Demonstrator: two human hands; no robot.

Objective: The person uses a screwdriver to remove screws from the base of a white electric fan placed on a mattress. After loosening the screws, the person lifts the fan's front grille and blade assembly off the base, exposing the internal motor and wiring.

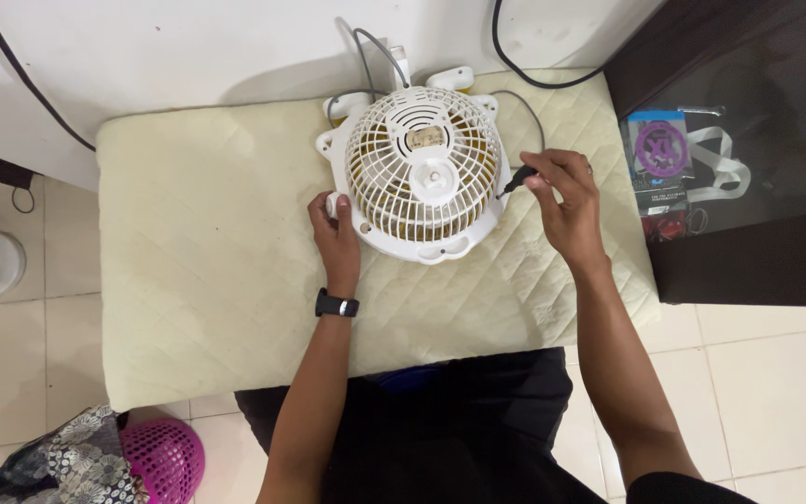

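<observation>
A small white fan (pixel 422 173) lies grille-up on a cream quilted pad (pixel 207 261). My left hand (pixel 334 233), a black watch on its wrist, grips the fan's left rim. My right hand (pixel 562 201) pinches a small black screwdriver (pixel 518 177), and its tip touches the fan's right edge. A grey cord (pixel 370 51) runs from the top of the fan toward the wall.
A dark cabinet (pixel 748 271) stands at the right, with a blue-and-purple packet (pixel 660 154) and a white strap behind its glass. A pink basket (pixel 165 457) and patterned cloth sit on the tiled floor at lower left. Black cables hang along the white wall.
</observation>
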